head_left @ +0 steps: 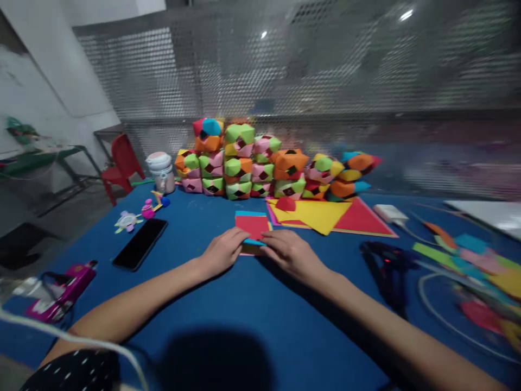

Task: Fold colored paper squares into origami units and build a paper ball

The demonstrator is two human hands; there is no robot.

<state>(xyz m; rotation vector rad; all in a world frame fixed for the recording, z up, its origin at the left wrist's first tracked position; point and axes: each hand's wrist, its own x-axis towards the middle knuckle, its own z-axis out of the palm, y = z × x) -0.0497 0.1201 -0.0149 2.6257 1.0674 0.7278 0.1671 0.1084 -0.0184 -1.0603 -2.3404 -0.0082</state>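
Left hand [222, 251] and right hand [293, 255] pinch a narrow, folded blue paper strip [254, 243], lying crosswise, left to right.

Blue table [228, 309]. Small paper stack [251, 224] at centre. Folded-paper balls [239, 168], stacked, 11 to 1 o'clock. Large coloured sheets [350, 217], 1-2 o'clock. White adapter [389, 213], 2-3. Loose paper pieces [480, 260], 3. Black phone [140, 244], 9. Lidded jar [165, 175], 10. Paper turtle [127, 221], 9-10. Pink power strip [75, 285], 8-9.
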